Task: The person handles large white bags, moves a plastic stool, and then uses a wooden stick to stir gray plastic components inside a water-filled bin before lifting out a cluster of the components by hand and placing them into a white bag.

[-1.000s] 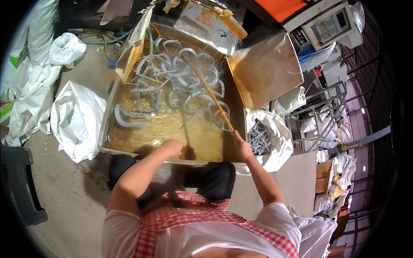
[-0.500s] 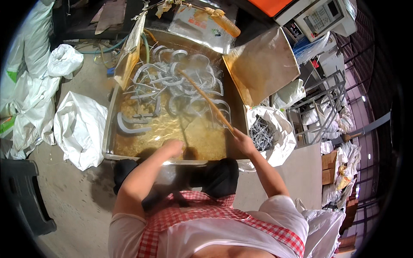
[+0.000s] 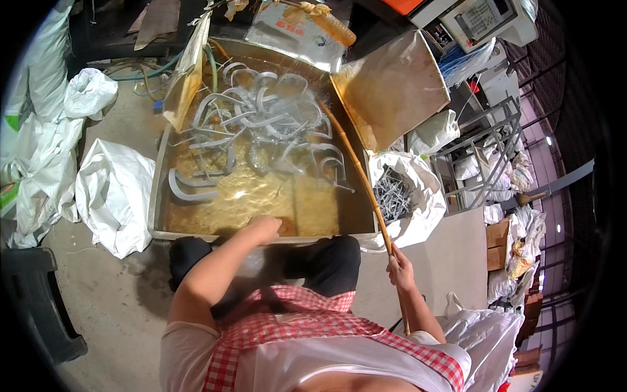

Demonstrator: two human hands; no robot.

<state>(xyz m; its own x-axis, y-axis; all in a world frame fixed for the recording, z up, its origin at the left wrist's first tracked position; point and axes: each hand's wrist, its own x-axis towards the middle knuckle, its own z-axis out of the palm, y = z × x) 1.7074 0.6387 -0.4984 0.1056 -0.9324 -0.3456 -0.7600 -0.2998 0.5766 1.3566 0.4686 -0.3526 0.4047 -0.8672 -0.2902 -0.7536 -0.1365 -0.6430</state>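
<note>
My right hand (image 3: 401,268) is wrapped round a long wooden stick (image 3: 362,171), outside the near right corner of a metal tub (image 3: 157,196). The stick slants up and left across the tub's right side, its far tip beside a tangle of curved clear-grey strips (image 3: 277,108). These strips lie in shallow yellowish water; one bent strip (image 3: 186,189) is apart at the left. My left hand (image 3: 264,228) is closed at the tub's near rim, over the water's edge; what it holds, if anything, is hidden.
An open white sack (image 3: 418,202) of short grey pieces (image 3: 392,196) stands right of the tub. Another white sack (image 3: 117,196) slumps at the left. A stained board (image 3: 392,91) leans at the far right corner, near a machine panel (image 3: 480,23). A black plastic stand (image 3: 39,300) is at lower left.
My right hand has drawn back toward me and rightward, pulling the stick's tip away from the middle of the strips to their right side. My left hand stays at the near rim.
</note>
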